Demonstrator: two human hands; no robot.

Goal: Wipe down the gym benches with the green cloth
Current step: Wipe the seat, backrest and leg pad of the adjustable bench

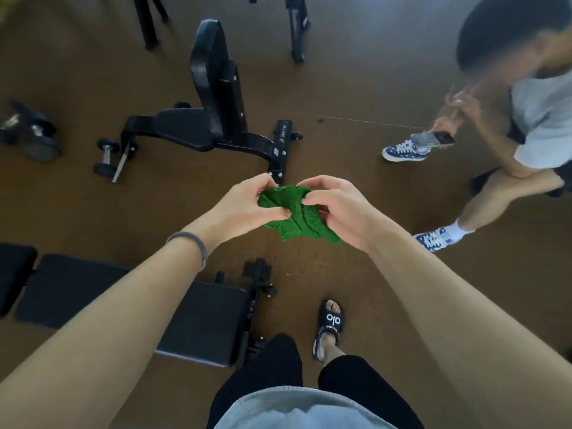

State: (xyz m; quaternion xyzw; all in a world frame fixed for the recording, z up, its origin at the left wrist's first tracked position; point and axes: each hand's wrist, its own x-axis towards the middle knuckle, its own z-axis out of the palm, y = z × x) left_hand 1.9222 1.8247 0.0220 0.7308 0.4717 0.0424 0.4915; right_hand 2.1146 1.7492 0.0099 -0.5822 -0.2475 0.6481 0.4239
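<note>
I hold a crumpled green cloth (294, 215) in the air in front of me with both hands. My left hand (244, 205) pinches its left side, and my right hand (337, 209) grips its right side with curled fingers. A flat black bench (93, 292) lies below my left arm at the lower left. Farther off, a second black bench (198, 125) stands on the floor with its backrest raised upright.
Another person (526, 119) crouches at the right, a phone in one hand. Dumbbells (106, 157) lie left of the far bench, more weights (28, 131) at the left edge. A black equipment frame (297, 26) stands at the top. My sandalled foot (329, 326) is on the brown floor.
</note>
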